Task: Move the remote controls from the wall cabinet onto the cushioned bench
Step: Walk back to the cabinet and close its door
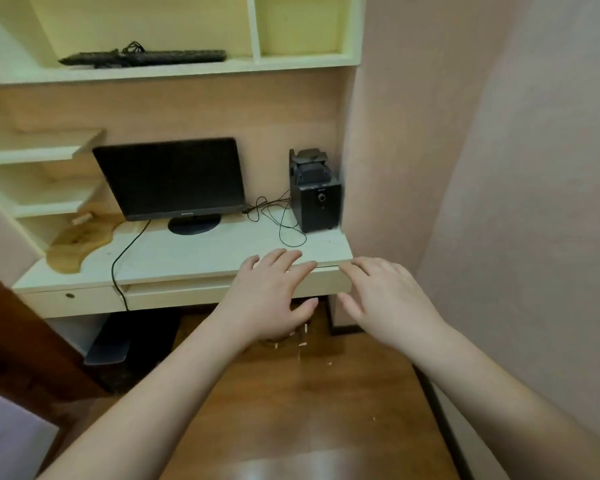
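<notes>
My left hand (274,296) and my right hand (385,299) are both stretched out in front of me, palms down, fingers spread, holding nothing. They hover over the front right edge of a cream desk (194,261). No remote control is visible. The wall cabinet (187,69) of cream shelves hangs above the desk; a black keyboard (142,57) with a coiled cable lies on its lower shelf. The cushioned bench is not in view.
On the desk stand a black monitor (174,178), a black speaker (317,202) with loose cables and a wooden board (77,240). Side shelves (39,154) rise at left. A pink wall (499,168) closes the right side. Below is wooden floor (309,393) with small scraps.
</notes>
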`<state>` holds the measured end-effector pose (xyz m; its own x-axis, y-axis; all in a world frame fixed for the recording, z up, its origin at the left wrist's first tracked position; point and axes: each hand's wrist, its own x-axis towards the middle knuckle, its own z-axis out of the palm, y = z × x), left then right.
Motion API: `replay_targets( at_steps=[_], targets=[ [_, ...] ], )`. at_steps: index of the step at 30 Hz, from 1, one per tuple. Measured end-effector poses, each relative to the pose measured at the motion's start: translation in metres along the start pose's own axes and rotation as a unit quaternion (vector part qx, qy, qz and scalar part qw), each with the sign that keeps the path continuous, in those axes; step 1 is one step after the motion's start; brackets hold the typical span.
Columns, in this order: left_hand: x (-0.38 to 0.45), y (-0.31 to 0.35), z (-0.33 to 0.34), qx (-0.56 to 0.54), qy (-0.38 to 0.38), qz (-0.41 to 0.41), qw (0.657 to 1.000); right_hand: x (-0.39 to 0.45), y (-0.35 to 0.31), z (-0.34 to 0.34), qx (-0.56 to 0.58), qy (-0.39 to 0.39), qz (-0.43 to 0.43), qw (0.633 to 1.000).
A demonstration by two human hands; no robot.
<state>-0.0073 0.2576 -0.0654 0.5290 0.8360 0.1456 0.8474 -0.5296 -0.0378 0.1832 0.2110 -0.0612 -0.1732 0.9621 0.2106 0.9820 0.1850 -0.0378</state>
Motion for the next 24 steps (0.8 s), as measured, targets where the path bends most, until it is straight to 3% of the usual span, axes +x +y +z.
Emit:
replay_targets(
  at_steps=[13,18,24],
  targets=[
    [0.109,0.002,-0.075,0.039,0.066,0.006,0.997,0.089,0.083,-0.069,-0.026,0.07,-0.055,0.996],
    [0.14,-0.019,-0.098,0.028,0.067,0.027,0.997,0.13,0.088,-0.088,-0.041,0.096,-0.058,0.993],
    [0.178,-0.063,-0.128,0.048,0.12,0.037,0.991,0.192,0.074,-0.105,-0.062,0.126,-0.061,0.988]
  ],
)
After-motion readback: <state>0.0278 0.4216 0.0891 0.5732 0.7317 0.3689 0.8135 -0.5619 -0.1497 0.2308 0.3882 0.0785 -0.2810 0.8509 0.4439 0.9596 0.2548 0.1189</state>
